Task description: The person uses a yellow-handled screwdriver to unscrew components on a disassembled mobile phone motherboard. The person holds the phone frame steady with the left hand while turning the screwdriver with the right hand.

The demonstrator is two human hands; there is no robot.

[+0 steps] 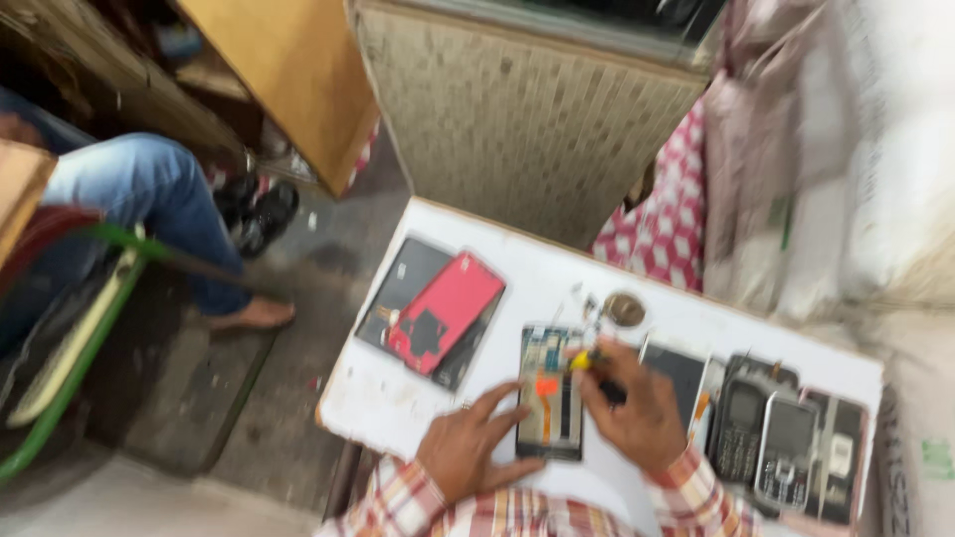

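Head view: left hand [466, 449] flat, steadying opened phone [550, 392] on worktop [398, 398]; right hand [637, 416] beside it, grip clamped on screwdriver [595, 372], likely mid-unscrewing; steady tip placement needed.

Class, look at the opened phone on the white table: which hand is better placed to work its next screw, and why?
Probably the right hand: it holds the yellow-handled screwdriver over the opened phone, while the left hand steadies the phone's edge.

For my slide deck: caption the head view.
Left hand steadies an opened phone while right hand works a yellow-handled screwdriver.
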